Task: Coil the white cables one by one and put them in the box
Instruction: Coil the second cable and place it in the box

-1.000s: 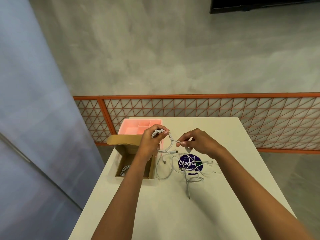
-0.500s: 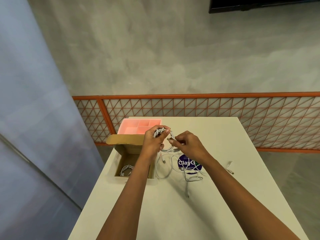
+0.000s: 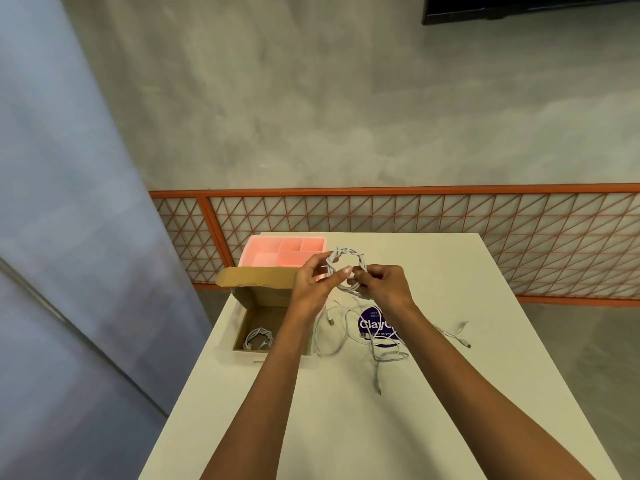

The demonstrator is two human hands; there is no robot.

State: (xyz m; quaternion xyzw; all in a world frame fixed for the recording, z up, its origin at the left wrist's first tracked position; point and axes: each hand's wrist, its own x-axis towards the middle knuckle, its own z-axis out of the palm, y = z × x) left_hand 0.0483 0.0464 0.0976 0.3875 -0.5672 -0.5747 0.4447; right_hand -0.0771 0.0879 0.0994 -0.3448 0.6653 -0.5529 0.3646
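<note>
The wound ring of white cable (image 3: 346, 268) is held above the white desk (image 3: 346, 427), with the left hand (image 3: 310, 289) and right hand (image 3: 388, 289) each closing a curled grip on its strands. The open brown cardboard box (image 3: 263, 315) lies below-left of it, nearer the left hand, which looks better placed for the drop.

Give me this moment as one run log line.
left hand: grips coiled white cable | right hand: pinches it | cardboard box: open, stored coil inside | loose cables: on table | stage: held cable not yet boxed
</note>
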